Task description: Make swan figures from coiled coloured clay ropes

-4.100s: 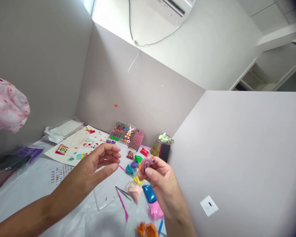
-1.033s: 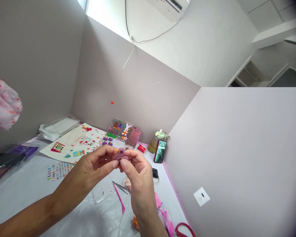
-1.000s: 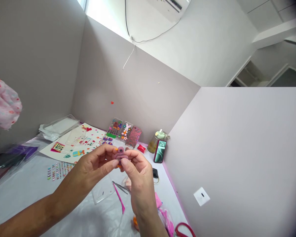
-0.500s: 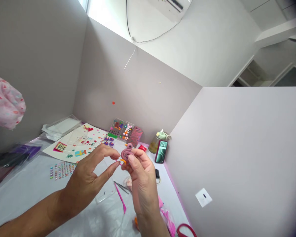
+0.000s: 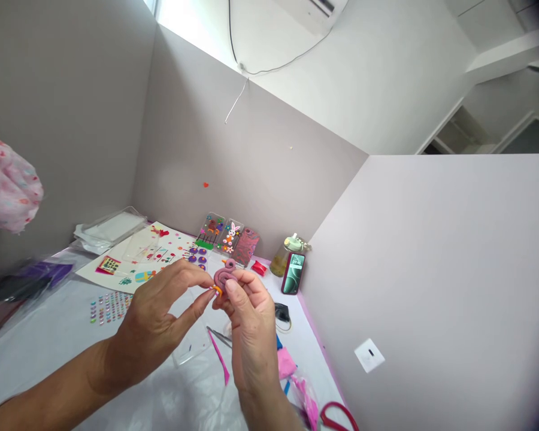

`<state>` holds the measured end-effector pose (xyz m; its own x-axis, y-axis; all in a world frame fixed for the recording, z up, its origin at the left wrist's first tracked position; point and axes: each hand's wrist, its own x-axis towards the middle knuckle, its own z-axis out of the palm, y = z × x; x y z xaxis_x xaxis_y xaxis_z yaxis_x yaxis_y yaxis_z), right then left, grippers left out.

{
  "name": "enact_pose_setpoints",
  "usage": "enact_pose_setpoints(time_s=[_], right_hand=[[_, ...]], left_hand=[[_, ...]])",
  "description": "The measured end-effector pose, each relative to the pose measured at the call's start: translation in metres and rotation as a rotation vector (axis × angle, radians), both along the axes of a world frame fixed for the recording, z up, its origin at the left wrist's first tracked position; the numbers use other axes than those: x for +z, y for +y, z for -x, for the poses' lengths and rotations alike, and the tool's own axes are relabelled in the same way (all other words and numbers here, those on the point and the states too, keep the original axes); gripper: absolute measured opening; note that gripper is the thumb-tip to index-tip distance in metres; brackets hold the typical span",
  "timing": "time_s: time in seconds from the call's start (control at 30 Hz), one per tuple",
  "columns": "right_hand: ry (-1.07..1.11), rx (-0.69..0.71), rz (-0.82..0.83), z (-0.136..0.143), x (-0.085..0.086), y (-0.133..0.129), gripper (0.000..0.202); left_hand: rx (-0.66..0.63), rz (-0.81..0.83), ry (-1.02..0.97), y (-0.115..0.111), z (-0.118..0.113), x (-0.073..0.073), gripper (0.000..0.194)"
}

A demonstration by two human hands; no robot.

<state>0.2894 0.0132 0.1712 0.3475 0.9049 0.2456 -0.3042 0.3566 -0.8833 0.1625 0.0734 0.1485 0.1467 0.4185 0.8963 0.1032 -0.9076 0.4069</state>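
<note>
A small mauve clay bird figure [image 5: 223, 276] with a coiled body, an orange beak and an orange piece at its base is held up over the table. My right hand [image 5: 248, 317] grips it between thumb and fingers. From the left, my left hand [image 5: 161, 311] pinches the orange piece [image 5: 217, 290] at the figure's lower edge with thumb and index finger. Small pink-white bits show beside that piece, too small to make out.
Decorated phone cases [image 5: 230, 236] lean at the wall beside a bottle [image 5: 280, 257] and an upright phone [image 5: 293, 273]. A sticker sheet [image 5: 110, 308], tweezers [image 5: 219, 337], a pink tool [image 5: 220, 359], pink clay [image 5: 286, 363] and red-handled scissors [image 5: 338, 414] lie around my hands.
My left fingertips have closed on the orange piece at the figure's base. My right hand and the figure have shifted slightly left, and the pink clay shows more.
</note>
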Motion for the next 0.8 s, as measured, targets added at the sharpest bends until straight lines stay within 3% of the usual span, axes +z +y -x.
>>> enact_pose_setpoints(time_s=[0.63,0.8], right_hand=[[-0.042,-0.020,0.003,0.0014,-0.0001,-0.0002,0.023],[-0.036,-0.039,-0.004,-0.0002,-0.0022,0.0007,0.023]], left_hand=[[-0.009,-0.024,0.004,0.0023,0.0003,0.0014,0.014],[0.057,-0.046,0.020,0.0046,0.0004,-0.0002,0.010]])
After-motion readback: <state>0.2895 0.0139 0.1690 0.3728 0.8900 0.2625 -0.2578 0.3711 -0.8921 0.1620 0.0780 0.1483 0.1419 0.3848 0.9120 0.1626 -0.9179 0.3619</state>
